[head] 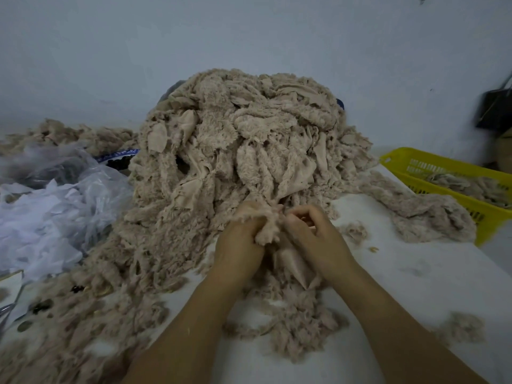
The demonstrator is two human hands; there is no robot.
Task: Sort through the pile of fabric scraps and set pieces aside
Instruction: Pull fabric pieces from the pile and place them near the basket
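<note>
Both hands are working at the near foot of the pile of fabric scraps (243, 139), which is heaped high on the white table (415, 286) and spills towards the person on the left. The left hand (239, 239) has its fingers wrapped tight round one fuzzy scrap (267, 231), bunching it. The right hand (313, 234) is just beside it with the fingers curled in, thumb and forefinger nipping the scrap's edge as far as I can make out. The scrap's smooth backing hangs down between the wrists, and its upper end looks caught in the tangle above. From where I stand, the job now is to get this one piece free without bringing the heap down. I would keep the left hand's grip as the anchor and let the right hand walk along the edge to find where it snags, then draw it out low and towards the body instead of yanking upward. These pieces are fleecy and shed — loose tufts (293, 328) already litter the table under the forearms — so a slow, steady pull should leave less fluff behind. The yellow basket (443, 159) off to the right already holds a few scraps, with a long strip (421, 212) trailing near its rim, so I take it for the set-aside place. Clear plastic bags (55, 212) lie crumpled on the left, well away from the hands.
</note>
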